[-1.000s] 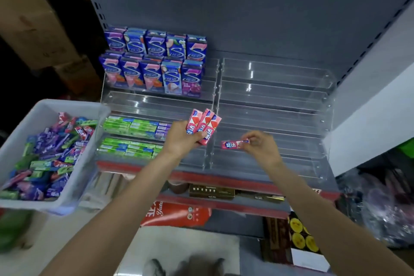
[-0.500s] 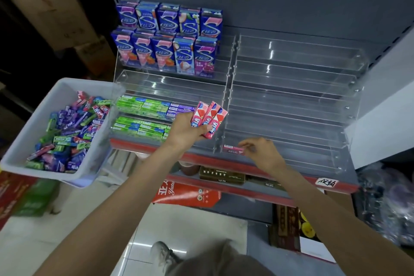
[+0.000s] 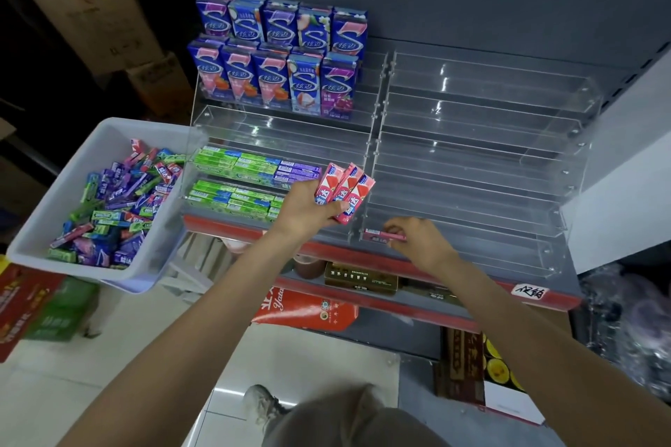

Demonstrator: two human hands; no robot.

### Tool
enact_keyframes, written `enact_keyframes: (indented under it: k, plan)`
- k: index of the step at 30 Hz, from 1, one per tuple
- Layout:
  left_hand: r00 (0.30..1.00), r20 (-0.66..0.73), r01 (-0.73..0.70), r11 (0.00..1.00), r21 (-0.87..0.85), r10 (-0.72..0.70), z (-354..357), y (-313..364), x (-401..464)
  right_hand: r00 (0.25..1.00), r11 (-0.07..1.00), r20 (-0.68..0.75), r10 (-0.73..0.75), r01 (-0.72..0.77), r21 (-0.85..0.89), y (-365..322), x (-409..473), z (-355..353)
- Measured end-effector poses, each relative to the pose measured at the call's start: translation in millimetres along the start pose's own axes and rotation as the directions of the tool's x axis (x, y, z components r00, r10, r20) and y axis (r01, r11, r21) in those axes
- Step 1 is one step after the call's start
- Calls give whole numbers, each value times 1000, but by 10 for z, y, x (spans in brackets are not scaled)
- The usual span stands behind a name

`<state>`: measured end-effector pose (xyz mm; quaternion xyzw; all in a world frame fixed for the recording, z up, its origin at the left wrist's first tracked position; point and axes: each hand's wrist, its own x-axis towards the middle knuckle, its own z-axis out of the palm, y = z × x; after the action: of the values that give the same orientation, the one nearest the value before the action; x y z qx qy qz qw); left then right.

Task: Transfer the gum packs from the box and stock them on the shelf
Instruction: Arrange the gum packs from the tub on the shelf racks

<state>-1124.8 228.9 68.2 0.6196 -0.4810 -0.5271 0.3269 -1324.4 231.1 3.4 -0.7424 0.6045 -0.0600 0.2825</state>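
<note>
My left hand [image 3: 308, 208] grips three pink gum packs [image 3: 345, 192] fanned out in front of the clear acrylic rack [image 3: 472, 170]. My right hand [image 3: 417, 241] pinches a single pink gum pack [image 3: 377, 235] lying flat in the lowest tier of the rack's right half, at its left end. A white box [image 3: 72, 170] at the left holds several loose purple, green and pink gum packs. Green and purple packs [image 3: 250, 178] fill the two lower tiers of the rack's left half.
Tall blue and purple gum cartons [image 3: 279, 54] stand in two rows at the rack's upper left. The shelf's red edge [image 3: 454, 274] runs below the rack. Red and yellow boxes sit on the lower shelf and floor. Cardboard cartons stand at the far left.
My right hand has moved down from mid-air and laid the single pink pack in the rack's lowest right tier. My left hand stays with its three packs; the camera has shifted closer.
</note>
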Motion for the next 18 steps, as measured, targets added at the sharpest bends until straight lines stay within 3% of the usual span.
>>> enact_keyframes:
  k: [4,6,9,12,14,18]
  plan:
    - [1000,3,-2,1000,-18,2,-7,-4,-19,1000,998,20,19,-20,52,17,-8,-11]
    - [1000,8,-6,1000,1,6,-7,-7,-29,998,972,-33,52,-42,232,-35,-35,-82]
    - [999,39,-18,994,109,14,17,18,-24,988,766,-101,114,-23,642,-207,-98,-286]
    - [992,119,-73,979,189,51,89,95,-5,991,591,-100,84,32,806,-315,-116,-446]
    - [987,145,-82,989,126,63,161,124,2,987,551,-134,88,63,832,-310,-115,-506]
    - [998,65,-20,996,-89,26,191,124,40,971,503,-161,175,52,862,-140,-155,-548]
